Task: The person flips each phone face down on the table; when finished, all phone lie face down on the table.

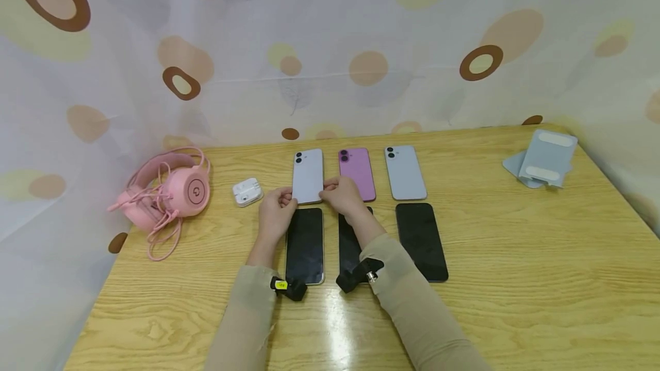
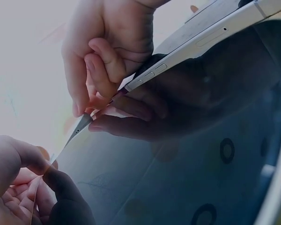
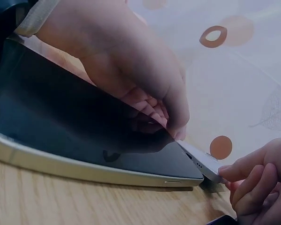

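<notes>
A pale lavender phone lies back side up, its camera at the top left, in the back row on the table. My left hand pinches its lower left corner, and my right hand pinches the lower right one. In the right wrist view the end of this phone shows edge-on between the two hands. Just below it lies a phone with a dark screen. To its right is a pink-purple phone, close to my right fingers. The right forearm partly covers a second dark-screened phone.
A pale blue phone lies farther right, with another dark-screened phone below it. White earphones in a case and a pink headset with a tangled cable are on the left. A light blue folding stand sits at the back right. Patterned cloth hangs behind the table.
</notes>
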`<state>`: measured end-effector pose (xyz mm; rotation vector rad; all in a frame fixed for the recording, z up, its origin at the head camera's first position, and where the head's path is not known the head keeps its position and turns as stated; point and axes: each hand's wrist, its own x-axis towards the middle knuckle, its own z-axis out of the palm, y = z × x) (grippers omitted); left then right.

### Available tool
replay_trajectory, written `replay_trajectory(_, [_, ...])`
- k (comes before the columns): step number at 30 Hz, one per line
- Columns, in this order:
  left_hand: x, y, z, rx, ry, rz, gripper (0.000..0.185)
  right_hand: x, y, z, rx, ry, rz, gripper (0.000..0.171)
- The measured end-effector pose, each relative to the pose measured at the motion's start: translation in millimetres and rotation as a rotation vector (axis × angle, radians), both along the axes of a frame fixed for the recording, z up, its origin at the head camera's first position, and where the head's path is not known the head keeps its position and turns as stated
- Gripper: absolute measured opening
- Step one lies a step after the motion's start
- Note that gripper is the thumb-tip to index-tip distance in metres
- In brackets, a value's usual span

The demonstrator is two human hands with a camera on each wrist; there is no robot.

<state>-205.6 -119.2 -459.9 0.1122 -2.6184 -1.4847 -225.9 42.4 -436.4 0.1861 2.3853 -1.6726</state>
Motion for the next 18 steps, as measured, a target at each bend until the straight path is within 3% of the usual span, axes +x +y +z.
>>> replay_trajectory(7, [-0.5, 0.1, -1.6, -0.004, -0.001, 0.004, 0.027, -0.1, 3.2, 0.3, -0.092, -0.028, 0.004, 0.032])
replay_trajectory(18, [-0.3, 1.0, -0.9, 0.024, -0.013, 0.001, 0.028, 2.6, 6.0, -0.5, -0.082, -0.022, 0.026, 0.033])
